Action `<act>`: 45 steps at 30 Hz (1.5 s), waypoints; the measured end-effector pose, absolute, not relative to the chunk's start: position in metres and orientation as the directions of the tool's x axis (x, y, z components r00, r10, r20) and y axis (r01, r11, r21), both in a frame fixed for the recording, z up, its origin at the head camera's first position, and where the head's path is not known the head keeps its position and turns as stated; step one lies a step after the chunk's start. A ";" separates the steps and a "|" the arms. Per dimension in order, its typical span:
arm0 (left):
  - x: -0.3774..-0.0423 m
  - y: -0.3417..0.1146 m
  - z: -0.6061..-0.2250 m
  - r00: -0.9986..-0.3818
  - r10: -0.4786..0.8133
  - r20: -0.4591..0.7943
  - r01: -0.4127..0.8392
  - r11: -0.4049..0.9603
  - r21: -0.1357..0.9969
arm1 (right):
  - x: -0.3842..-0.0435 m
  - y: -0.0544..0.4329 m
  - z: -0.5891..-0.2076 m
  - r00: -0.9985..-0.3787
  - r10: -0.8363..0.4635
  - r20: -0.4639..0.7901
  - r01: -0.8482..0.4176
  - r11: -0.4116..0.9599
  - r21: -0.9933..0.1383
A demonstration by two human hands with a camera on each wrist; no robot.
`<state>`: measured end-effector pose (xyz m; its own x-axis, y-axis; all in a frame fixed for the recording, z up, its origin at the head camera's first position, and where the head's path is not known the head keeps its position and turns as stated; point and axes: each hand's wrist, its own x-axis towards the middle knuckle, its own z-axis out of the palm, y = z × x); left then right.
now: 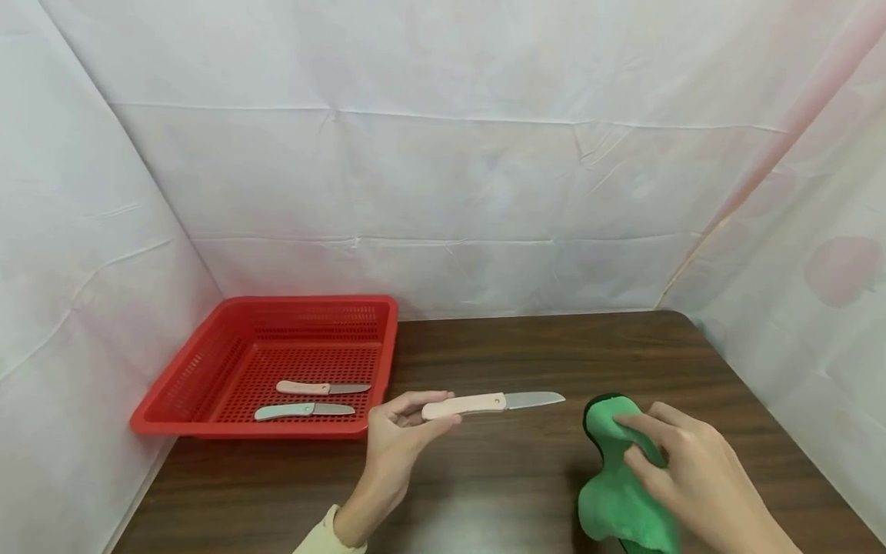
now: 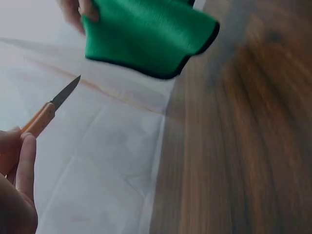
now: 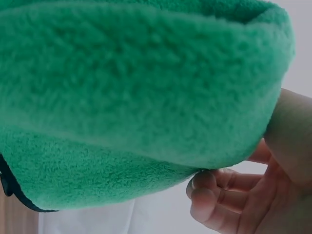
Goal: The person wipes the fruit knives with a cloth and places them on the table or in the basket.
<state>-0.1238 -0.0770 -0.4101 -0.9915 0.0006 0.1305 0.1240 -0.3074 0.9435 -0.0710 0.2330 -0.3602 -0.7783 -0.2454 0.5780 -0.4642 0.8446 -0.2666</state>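
One table (image 1: 526, 342) bears one basket (image 1: 249, 429) of two knives (image 1: 303, 388) (image 1: 285, 412); two hands (image 1: 394, 448) (image 1: 695, 465) pinch one knife (image 1: 474, 404) (left), one cloth (image 1: 616, 500) (right)

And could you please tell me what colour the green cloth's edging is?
The edging is black; it shows best in the left wrist view.

Pale yellow left sleeve (image 1: 328, 535), bare fingers (image 3: 243, 182)

the held knife (image 1: 487, 402) is showing a smooth metal blade (image 1: 534, 399) and a plastic-looking handle (image 1: 467, 405); the cloth (image 3: 136, 87) is looking plush and matt, the basket (image 1: 263, 431) smooth plastic, the table (image 1: 526, 346) wood-grained and faintly glossy, the wall sheeting (image 1: 443, 185) creased.
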 end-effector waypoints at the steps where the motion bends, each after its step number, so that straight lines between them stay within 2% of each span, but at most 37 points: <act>1: -0.119 -0.078 -0.409 -0.991 0.007 0.131 0.122 -0.311 0.942 | -0.071 0.231 -0.358 -0.774 -0.243 0.585 -0.471 0.839 -0.274; 7: -0.101 -0.081 -0.402 -0.991 0.012 0.133 0.125 -0.273 0.954 | -0.072 0.212 -0.339 -0.726 -0.245 0.642 -0.531 0.794 -0.297; 14: -0.092 -0.080 -0.402 -0.987 0.020 0.156 0.147 -0.236 0.961 | -0.078 0.186 -0.330 -0.608 -0.358 0.709 -0.660 0.725 -0.199; 17: -0.089 -0.078 -0.404 -0.982 0.020 0.189 0.177 -0.253 0.951 | -0.078 0.174 -0.333 -0.559 -0.417 0.716 -0.718 0.676 -0.167; 22: -0.086 -0.075 -0.408 -0.963 0.021 0.270 0.248 -0.327 0.912 | -0.077 0.157 -0.345 -0.523 -0.532 0.666 -0.777 0.619 -0.116; 27: -0.086 -0.075 -0.410 -0.934 0.012 0.357 0.328 -0.370 0.869 | -0.078 0.150 -0.353 -0.477 -0.570 0.669 -0.796 0.603 -0.053; 30: -0.086 -0.077 -0.411 -0.924 -0.005 0.381 0.355 -0.377 0.855 | -0.079 0.148 -0.353 -0.463 -0.573 0.677 -0.796 0.604 -0.034; 39: -0.086 -0.088 -0.410 -0.905 0.004 0.425 0.378 -0.451 0.809 | -0.079 0.166 -0.357 -0.512 -0.561 0.650 -0.760 0.648 -0.039; 45: -0.087 -0.095 -0.409 -0.897 0.015 0.441 0.387 -0.452 0.803 | -0.078 0.179 -0.361 -0.517 -0.533 0.669 -0.741 0.671 -0.038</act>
<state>-0.0872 -0.0949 -0.4087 -0.8972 0.0153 0.4413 0.3875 -0.4522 0.8034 -0.0776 0.1794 -0.3614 -0.5171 -0.5334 0.6694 -0.7407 0.6708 -0.0377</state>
